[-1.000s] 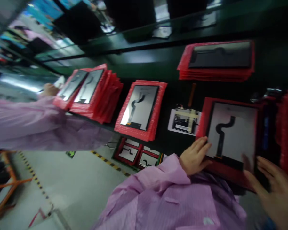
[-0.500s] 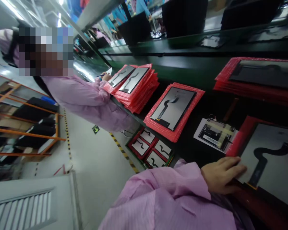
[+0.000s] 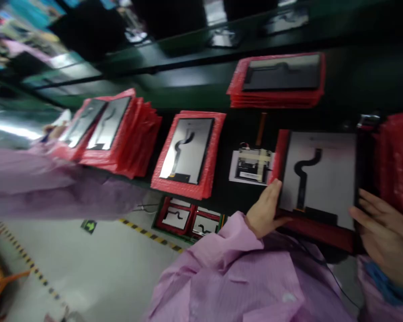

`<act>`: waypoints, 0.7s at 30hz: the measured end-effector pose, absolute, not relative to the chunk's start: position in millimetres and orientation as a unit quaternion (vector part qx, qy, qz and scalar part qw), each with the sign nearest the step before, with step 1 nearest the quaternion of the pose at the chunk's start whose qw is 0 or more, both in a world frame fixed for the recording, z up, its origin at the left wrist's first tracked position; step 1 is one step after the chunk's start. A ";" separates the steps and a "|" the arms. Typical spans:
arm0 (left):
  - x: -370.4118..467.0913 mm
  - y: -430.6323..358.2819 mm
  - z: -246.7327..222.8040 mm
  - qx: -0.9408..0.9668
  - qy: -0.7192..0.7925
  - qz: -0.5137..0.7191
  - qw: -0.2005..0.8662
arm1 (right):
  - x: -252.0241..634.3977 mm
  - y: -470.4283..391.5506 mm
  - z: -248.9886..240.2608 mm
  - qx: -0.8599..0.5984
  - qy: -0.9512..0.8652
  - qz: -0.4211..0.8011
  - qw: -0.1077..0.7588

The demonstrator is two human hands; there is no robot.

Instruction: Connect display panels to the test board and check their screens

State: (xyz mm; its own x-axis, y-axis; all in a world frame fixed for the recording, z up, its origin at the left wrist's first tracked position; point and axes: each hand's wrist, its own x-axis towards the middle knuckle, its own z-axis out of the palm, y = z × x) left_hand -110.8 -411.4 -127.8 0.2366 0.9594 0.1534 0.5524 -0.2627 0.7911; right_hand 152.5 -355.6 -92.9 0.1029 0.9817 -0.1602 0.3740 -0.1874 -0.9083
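A flat grey display panel (image 3: 325,174) with a black S-shaped ribbon cable lies on red bubble wrap (image 3: 317,232) on the dark bench in front of me. My left hand (image 3: 265,210) grips the panel's left edge, thumb under and fingers on top. At the panel's right edge is my right hand (image 3: 387,237), fingers spread and touching it. Both sleeves are pink.
A small white fixture (image 3: 253,166) sits left of the panel. More panels on red wrap: one (image 3: 188,152) further left, a stack (image 3: 278,80) behind, a fanned pile (image 3: 110,129) by a co-worker's pink sleeve (image 3: 53,183). A bin of panels (image 3: 188,219) stands under the bench.
The view swung back right, so the co-worker's upper body left view and my right hand returned. My left hand shifted from lying on the panel to gripping its left edge.
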 end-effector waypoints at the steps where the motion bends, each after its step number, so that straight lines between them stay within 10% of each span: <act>1: -111.5 -412.4 -127.7 0.720 0.528 0.333 0.304 | 146.8 -355.7 -90.3 -0.662 -0.450 0.478 0.361; 7: -110.2 -418.3 -125.4 0.722 0.558 0.333 0.238 | 127.4 -354.6 -90.6 -0.649 -0.396 0.538 0.364; 14: -114.6 -419.0 -105.4 0.782 0.539 0.257 0.176 | 123.4 -365.5 -38.5 -0.589 -0.770 0.101 0.223; 21: -168.8 -324.4 -61.7 0.769 0.557 0.298 0.095 | 63.4 -286.4 -19.7 -0.411 -0.898 0.073 0.139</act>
